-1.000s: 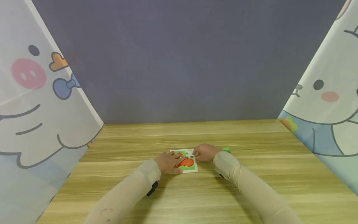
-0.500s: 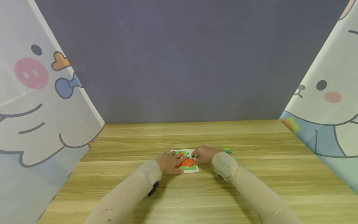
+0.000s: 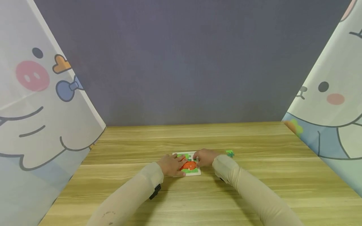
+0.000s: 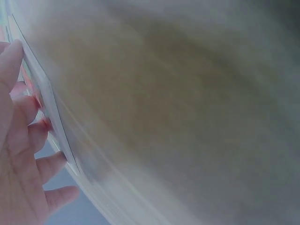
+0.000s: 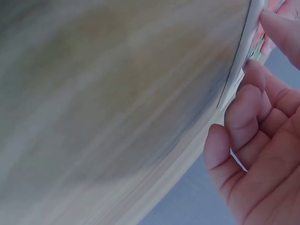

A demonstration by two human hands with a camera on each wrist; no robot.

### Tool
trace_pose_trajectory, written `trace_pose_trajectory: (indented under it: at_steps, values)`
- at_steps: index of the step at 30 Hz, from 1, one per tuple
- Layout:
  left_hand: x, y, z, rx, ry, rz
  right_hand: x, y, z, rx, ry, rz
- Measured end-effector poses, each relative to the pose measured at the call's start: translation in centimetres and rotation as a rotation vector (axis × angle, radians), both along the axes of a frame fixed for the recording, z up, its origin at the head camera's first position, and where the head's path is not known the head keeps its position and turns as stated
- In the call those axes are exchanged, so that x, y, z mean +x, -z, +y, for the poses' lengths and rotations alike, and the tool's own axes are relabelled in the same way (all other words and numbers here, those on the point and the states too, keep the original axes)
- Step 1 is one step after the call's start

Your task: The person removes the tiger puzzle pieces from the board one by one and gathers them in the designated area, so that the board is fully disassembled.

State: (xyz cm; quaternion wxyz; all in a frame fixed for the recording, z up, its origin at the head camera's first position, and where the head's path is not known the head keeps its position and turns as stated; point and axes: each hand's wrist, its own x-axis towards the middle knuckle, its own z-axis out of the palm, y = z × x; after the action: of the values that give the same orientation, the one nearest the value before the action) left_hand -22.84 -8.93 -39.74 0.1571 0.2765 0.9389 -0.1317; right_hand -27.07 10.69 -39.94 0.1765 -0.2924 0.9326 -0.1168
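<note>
A jigsaw puzzle in a white frame (image 3: pixel 195 174) lies on the table, showing an orange striped animal (image 3: pixel 190 165) on green. My left hand (image 3: pixel 170 165) rests on its left part with fingers spread, covering some of the picture. In the left wrist view those fingers (image 4: pixel 50 166) reach along the frame edge. My right hand (image 3: pixel 205 157) is at the upper right of the puzzle, its thumb and index finger pinching a puzzle piece mostly hidden by them. In the right wrist view the thumb (image 5: pixel 281 33) is at the frame's rim (image 5: pixel 241 51), and the other fingers are curled.
A loose green puzzle piece (image 3: pixel 230 153) lies on the wood-grain table (image 3: pixel 254 175) to the right of my right hand. A dark grey panel (image 3: pixel 181 62) stands behind the table, with cartoon-printed sheets (image 3: pixel 65 125) on both sides.
My right hand has shifted slightly left and nearer over the puzzle's right part. More of the loose green piece shows beside the right wrist. My left hand stays on the puzzle.
</note>
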Motion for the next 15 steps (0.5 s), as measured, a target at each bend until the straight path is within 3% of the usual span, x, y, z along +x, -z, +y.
trace_pose_trajectory:
  at_steps: [15]
  values:
    - [-0.08,0.07,0.01,-0.011,0.003,-0.001,0.46,-0.26,-0.27,-0.030,0.035,-0.006]
